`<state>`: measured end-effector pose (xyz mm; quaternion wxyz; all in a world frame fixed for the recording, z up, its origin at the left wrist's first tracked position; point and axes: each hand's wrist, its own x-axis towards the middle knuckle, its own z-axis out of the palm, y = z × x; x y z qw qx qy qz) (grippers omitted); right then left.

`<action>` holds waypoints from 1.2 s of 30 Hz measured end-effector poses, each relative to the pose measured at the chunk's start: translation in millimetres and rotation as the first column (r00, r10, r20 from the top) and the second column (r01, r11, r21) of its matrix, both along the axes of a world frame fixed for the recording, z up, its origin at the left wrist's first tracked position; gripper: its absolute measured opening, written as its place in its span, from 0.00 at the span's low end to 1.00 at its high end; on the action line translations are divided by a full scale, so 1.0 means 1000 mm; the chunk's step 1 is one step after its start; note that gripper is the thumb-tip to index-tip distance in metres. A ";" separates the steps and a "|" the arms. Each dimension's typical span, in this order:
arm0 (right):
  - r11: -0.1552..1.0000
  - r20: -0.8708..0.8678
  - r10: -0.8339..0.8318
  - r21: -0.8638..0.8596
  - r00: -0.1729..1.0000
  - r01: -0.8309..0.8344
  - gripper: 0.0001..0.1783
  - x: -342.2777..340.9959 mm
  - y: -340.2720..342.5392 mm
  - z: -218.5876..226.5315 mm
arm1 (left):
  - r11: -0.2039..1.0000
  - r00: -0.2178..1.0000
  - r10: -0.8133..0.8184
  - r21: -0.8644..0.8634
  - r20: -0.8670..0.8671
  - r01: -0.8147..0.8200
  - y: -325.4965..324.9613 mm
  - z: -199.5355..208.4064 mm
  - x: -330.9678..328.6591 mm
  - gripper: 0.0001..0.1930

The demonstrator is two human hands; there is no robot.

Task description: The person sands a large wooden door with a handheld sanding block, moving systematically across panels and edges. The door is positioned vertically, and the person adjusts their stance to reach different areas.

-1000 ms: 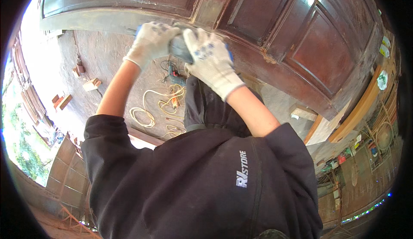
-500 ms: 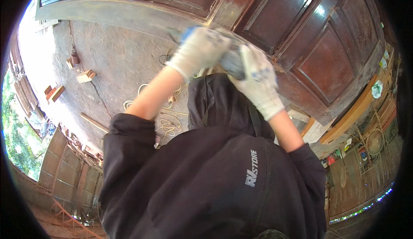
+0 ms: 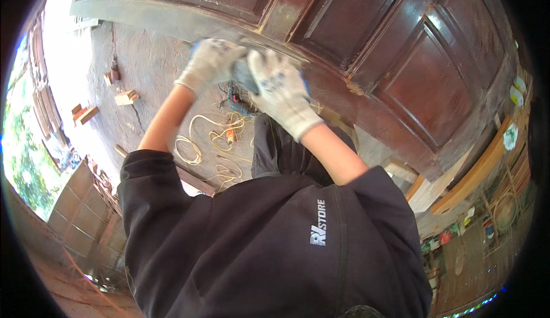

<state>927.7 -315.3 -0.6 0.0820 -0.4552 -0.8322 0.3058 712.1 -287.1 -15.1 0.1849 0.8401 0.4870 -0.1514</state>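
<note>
Fingers (image 3: 257, 66) hold grey object (image 3: 244, 77); black shirt (image 3: 240, 243) bears white lettering (image 3: 318, 223).

Printed on the dark top (image 3: 275, 238), below the grip and to its right: one short line of pale, silvery white capitals, clear enough to read, turned sideways and running up the cloth, with bigger, heavier letters at the lower end and smaller ones above. Right at the grip, across the backs of the gloved left hand (image 3: 212, 61) and gloved right hand (image 3: 282, 86): blue printed marks, too blurred to make out as letters or figures. Far right of the grip: green-and-white packages (image 3: 517, 91), too small to read.
</note>
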 end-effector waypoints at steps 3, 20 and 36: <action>0.999 0.061 -0.036 -0.025 0.997 0.038 0.44 0.082 -0.028 0.014 | 0.996 0.999 -0.008 -0.091 0.034 0.011 -0.018 0.008 0.092 0.16; 0.985 0.105 0.099 0.133 0.989 -0.113 0.49 0.444 -0.156 0.002 | 0.964 0.948 -0.081 0.264 0.309 -0.003 -0.171 -0.022 0.462 0.04; 0.880 -0.090 0.402 0.313 0.911 -0.358 0.44 0.050 -0.017 -0.020 | 0.891 0.961 0.277 0.373 0.011 -0.261 -0.094 -0.010 0.072 0.04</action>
